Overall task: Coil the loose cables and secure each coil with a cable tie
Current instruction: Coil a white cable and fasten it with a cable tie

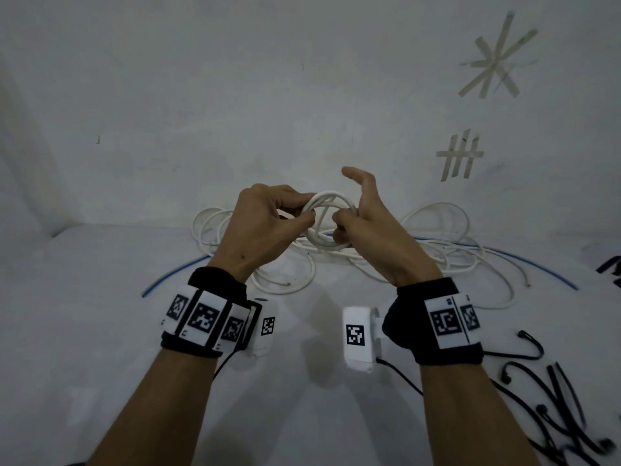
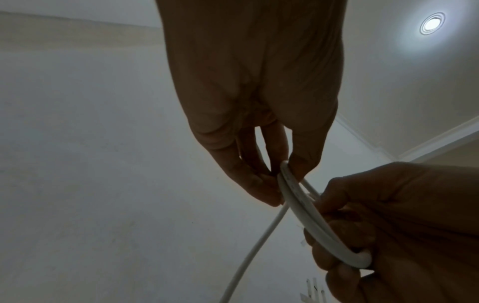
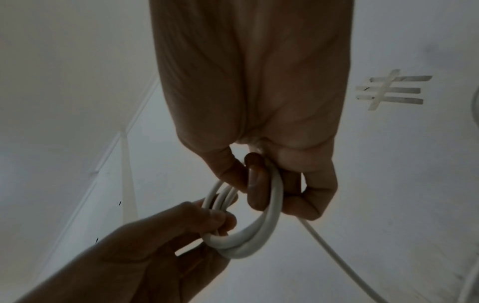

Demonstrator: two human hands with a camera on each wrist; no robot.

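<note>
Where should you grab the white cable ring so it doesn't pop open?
Pinch the white coil across its bundled strands, from opposite sides, as the left hand and right hand do now. The loops lie stacked there, so one pinch probably traps them all; a loose tail hangs below.

Head view looks down; wrist views close, upward; all share coil [image 1: 327, 219]
</note>
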